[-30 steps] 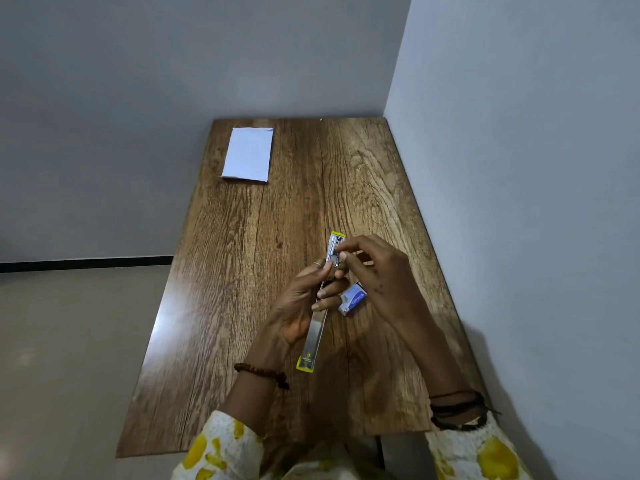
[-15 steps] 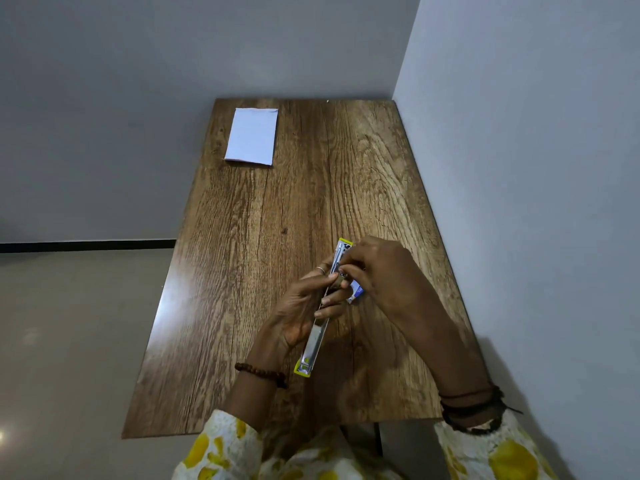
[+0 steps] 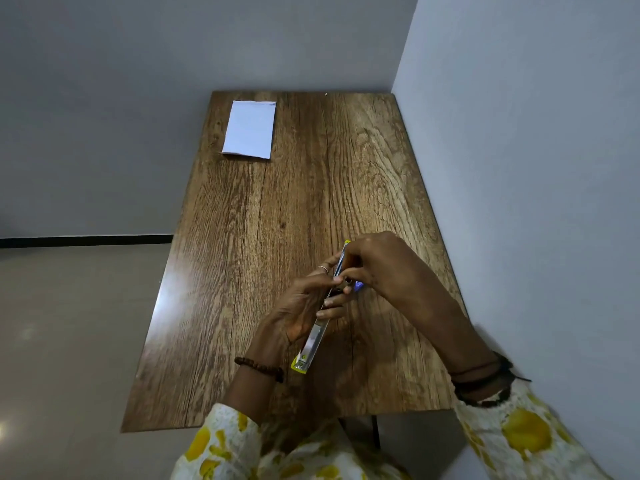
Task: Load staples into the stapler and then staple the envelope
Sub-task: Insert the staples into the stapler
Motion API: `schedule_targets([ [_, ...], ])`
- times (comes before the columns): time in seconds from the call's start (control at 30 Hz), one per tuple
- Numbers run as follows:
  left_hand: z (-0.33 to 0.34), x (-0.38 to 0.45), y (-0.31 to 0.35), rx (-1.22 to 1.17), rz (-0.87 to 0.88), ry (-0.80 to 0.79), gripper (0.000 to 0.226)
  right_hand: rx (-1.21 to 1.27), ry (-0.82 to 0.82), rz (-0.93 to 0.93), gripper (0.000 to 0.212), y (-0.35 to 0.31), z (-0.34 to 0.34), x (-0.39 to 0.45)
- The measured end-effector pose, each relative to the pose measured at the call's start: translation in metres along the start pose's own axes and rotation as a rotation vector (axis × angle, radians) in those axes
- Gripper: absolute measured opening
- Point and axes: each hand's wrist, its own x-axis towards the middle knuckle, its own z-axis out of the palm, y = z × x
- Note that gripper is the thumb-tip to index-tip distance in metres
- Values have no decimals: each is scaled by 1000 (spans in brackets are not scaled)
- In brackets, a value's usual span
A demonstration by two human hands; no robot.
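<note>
Bare wooden tabletop (image 3: 277, 237) lies open ahead and to the left of both hands. Flat white paper envelope (image 3: 250, 129) sits far ahead-left, well apart. Grey wall (image 3: 519, 168) runs close along the right hand's (image 3: 384, 268) outer side. Small blue box (image 3: 359, 286) lies under the right hand, beside the left hand's (image 3: 304, 306) fingertips.

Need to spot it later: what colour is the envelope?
White, the envelope, clearest in the head view.

The left hand (image 3: 304, 306) grips the opened stapler (image 3: 320, 327) above the near part of the wooden table (image 3: 270, 237); the right hand (image 3: 381, 268) pinches at its far end, over a blue staple box (image 3: 359, 286), and a white envelope (image 3: 250, 129) lies at the table's far left corner
</note>
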Motion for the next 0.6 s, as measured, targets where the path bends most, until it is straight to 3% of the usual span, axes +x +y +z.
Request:
schedule_targets([
  [0.23,2,-2,0,37,2,-35,44,-29,-57,-46,4,-3,-5,0],
  [0.47,-7,-5,-8,-30,-3,-111,36,130,-24,27,7,0,6,-2],
  [0.6,-9,-6,-9,-123,15,-92,45,314,47,97,8,1,4,-8],
])
